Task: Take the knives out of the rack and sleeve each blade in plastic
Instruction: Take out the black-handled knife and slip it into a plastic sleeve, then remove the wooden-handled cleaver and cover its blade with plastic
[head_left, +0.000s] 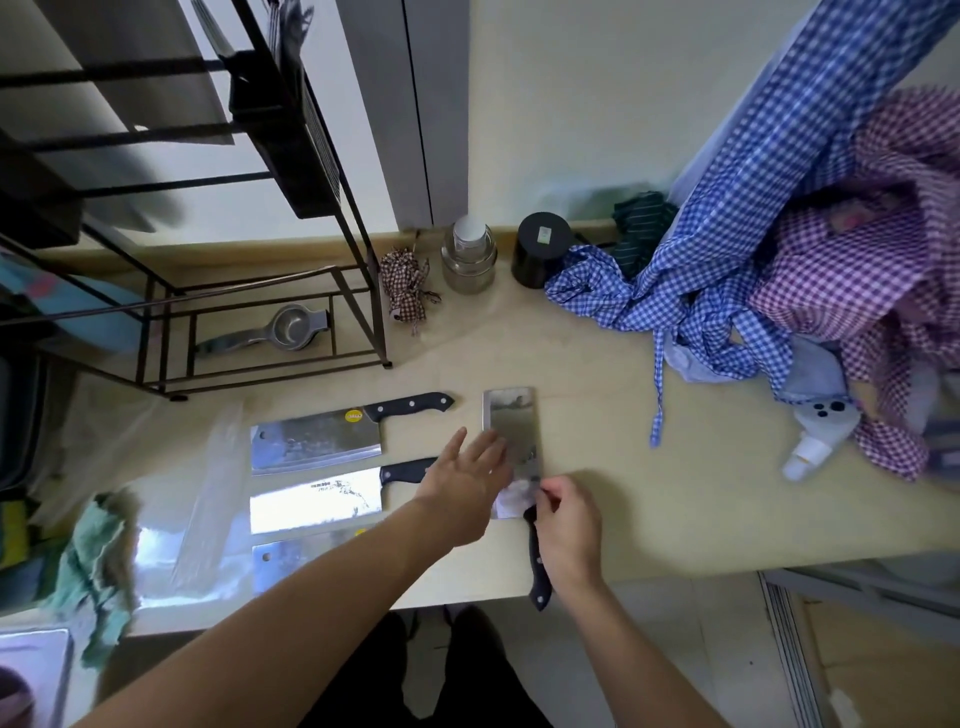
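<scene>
**Sleeving the fourth cleaver**

Cleaver (511, 447) flat on counter (649, 499), blade running away from right hand (569, 530) — fingers pinched at the blade heel, apparently on plastic. Left hand (467, 486) spread open, empty, just beside. Best: pin handle, pull sleeve along spine, off the edge.

The beige counter (597, 426) carries four cleavers (314, 441), a rack (270, 332) and gingham cloths (727, 312).

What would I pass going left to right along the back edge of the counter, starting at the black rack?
Black wire rack → small brown checked cloth bundle → clear glass jar → black cylindrical container → blue gingham cloth → purple gingham cloth.
</scene>
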